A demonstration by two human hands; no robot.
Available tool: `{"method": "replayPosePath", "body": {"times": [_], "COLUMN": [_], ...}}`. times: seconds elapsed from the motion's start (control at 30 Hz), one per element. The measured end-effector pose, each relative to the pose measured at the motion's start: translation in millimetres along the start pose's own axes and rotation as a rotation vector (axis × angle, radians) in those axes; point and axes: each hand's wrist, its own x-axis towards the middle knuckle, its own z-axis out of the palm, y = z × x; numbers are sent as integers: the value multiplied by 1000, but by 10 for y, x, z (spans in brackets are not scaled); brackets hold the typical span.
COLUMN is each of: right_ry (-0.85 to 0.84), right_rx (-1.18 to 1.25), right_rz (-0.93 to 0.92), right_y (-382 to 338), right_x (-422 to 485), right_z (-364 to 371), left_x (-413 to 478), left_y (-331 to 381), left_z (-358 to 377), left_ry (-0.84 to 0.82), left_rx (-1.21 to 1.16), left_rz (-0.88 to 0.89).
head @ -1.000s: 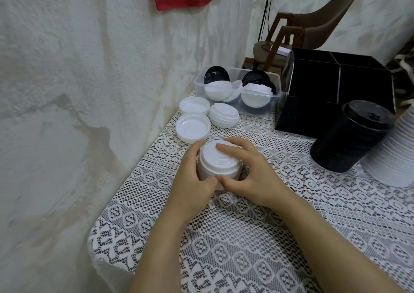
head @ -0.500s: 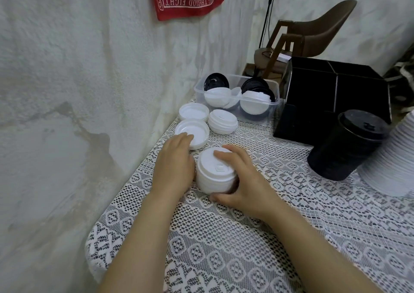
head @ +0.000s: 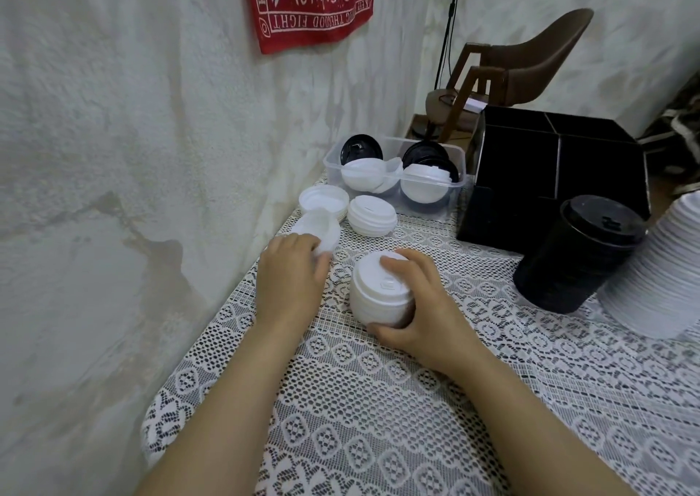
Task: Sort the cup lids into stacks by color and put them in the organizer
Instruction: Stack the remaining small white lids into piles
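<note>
At the centre of the lace tablecloth (head: pixel 378 420) stands a short stack of white lids (head: pixel 375 298), spout side up. The right hand (head: pixel 428 317) holds it from 4 o'clock, with the fingers curled over the top lid and the thumb wrapped round the near side of its base. Just beside it at 9 o'clock, the left hand (head: pixel 291 283) is palm down, its fingers closed on the near edge of a single white lid (head: pixel 322 232). That lid is blurred and seems tipped up off the cloth. Beyond it, towards 11 o'clock, an upturned white lid (head: pixel 324 202) lies by the wall. To its right is a low pile of white lids (head: pixel 372 215), just apart from it. At 12 o'clock a clear plastic tub (head: pixel 328 164) holds black and white lids mixed loosely together. The black organizer (head: pixel 598 162) stands at 1 o'clock, just beside the tub's right end, and thin dividers show across its top. In front of it, at 3 o'clock from the held stack and well apart, a tall black stack of lids (head: pixel 568 268) leans tilted. A tall white stack of lids (head: pixel 666 268) stands just beside that one at the right edge of the view. A red printed cloth (head: pixel 310 3) hangs on the rough wall at 11 o'clock. A brown chair (head: pixel 530 59) stands behind the table at 1 o'clock.
</note>
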Motion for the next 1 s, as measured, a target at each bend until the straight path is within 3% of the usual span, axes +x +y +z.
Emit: {"method": "replayPosePath", "body": {"times": [0.17,0.3,0.4,0.5,0.6,1.0], "right_ry": [-3,-6,-9,-11,-10,-14], "right_rx": [19,20,27,25,22,6], "right_rz": [-15,-9,-3,1,-2,8], "right_y": [10,14,13,4,8,15], "right_x": [-3,-3,-9,-8,-6,-1], "right_z": [-2,-2,-7,-10,-6,0], "left_x": [-206,-392,-497,-534,-468,-419], "left_y": [255,254,162,85,69,47], "left_z": [-224,-233,-241,-241,-216,-178], "left_ry": [102,94,67,-53,-148,-19], "left_rx": [-837,-1001,-759,-405,-217,-254], "left_rz": [-627,-849,-839,-670,-566,-469]}}
